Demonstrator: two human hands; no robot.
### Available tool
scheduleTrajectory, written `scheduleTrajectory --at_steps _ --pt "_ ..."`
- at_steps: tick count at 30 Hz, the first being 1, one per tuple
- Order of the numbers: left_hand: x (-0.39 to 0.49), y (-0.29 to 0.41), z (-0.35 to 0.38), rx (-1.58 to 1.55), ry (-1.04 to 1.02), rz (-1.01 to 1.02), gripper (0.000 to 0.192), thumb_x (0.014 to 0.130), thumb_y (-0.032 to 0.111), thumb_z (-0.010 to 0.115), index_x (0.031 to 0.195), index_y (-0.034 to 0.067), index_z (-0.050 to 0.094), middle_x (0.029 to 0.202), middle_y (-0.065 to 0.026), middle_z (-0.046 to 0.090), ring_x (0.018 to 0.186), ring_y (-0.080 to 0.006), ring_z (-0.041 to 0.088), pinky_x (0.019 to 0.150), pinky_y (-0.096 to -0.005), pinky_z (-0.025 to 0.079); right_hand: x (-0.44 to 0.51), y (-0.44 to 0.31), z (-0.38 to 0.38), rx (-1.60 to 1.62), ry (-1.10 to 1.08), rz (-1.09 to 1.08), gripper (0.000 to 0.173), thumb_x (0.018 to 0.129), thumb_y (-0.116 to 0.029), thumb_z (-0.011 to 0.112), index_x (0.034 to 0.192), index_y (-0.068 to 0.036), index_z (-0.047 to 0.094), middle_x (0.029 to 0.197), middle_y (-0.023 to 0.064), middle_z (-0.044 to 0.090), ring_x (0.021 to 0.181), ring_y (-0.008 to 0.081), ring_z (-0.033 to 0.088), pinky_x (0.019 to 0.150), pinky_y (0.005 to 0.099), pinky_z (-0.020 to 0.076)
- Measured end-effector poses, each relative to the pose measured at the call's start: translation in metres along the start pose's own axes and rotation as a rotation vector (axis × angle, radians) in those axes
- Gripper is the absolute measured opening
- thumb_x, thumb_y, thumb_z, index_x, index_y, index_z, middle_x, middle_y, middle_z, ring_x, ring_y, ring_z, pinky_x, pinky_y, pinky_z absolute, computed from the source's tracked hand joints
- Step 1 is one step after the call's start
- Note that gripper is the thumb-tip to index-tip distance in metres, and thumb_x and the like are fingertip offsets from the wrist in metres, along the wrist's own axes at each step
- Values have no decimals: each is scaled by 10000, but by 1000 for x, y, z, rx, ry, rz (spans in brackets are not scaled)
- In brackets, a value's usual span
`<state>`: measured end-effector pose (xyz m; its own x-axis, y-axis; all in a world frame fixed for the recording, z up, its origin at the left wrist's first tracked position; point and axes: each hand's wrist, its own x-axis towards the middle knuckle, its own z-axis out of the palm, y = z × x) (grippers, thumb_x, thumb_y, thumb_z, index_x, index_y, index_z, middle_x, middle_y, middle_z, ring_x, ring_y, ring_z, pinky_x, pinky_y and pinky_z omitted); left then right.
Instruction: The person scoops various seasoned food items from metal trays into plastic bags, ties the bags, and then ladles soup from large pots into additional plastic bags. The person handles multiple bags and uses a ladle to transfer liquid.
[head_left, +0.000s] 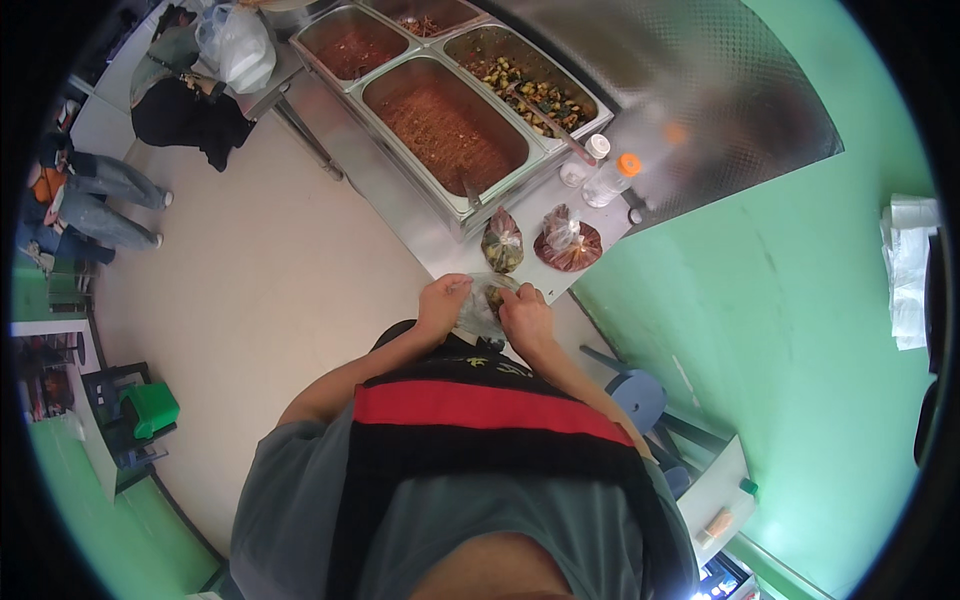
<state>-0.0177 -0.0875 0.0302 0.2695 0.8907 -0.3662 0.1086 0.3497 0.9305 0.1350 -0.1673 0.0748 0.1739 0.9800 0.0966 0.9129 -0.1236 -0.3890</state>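
Observation:
Between my hands, in front of my apron, is a clear plastic bag (475, 309) with some greenish food inside. My left hand (444, 301) pinches the bag's left side. The fingers of my right hand (527, 315) are closed on its right side, close to the food. Just beyond, on the steel counter (461, 262), stand a knotted bag of green food (502, 244) and a knotted bag of dark red food (568, 244). Past them are a clear bottle with a white cap (577, 171) and one with an orange cap (609, 182).
Steel food pans, one of reddish-brown food (442, 124) and one of chopped vegetables (536, 86) with a utensil, fill the counter ahead. A clouded screen (697, 97) stands behind. At left are a person in dark clothes (187, 105) and jeans-clad legs (112, 199). A blue stool (637, 401) is at right.

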Motion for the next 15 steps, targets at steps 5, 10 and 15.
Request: scheduleTrajectory --at_steps 5,10,15 --pt "-7 18 -8 47 -91 9 305 764 28 662 1066 49 625 667 21 543 529 -63 476 454 -224 370 7 9 -2 124 93 23 217 768 -156 667 976 -95 656 811 121 570 725 304 599 614 422 499" --pt "0 1 -15 304 -94 138 400 720 22 681 1109 43 592 742 -18 570 576 -90 519 495 -247 431 69 60 -37 93 399 145 342 794 -300 689 1057 -86 640 882 156 600 760 336 628 650 428 511" --pt "-1 10 -12 350 -56 110 418 696 55 684 1100 23 583 770 -79 600 656 -161 569 597 -302 482 145 114 -33 67 -31 299 522 750 -317 730 1136 6 593 975 197 655 867 349 641 718 438 510"
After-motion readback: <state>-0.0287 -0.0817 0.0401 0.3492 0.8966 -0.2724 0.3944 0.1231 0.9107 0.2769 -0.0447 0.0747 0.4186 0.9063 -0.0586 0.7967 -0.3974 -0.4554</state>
